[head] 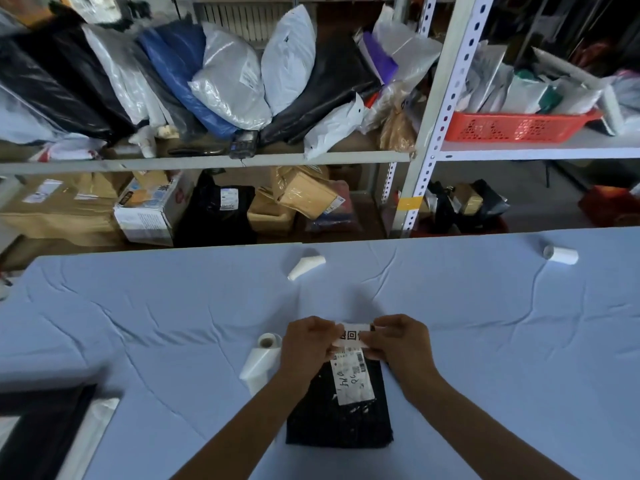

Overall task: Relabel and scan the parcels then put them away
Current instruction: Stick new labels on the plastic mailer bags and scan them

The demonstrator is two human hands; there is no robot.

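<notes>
So that the label point(353, 335) goes on flat, left hand point(306, 344) and right hand point(401, 344) each pinch 1 end over the black parcel point(346, 424) near the bench's point(173, 323) front edge.

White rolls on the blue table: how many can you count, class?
3: one roll beside the left hand, one lying near the far edge, one at the far right. More may be hidden.
</notes>
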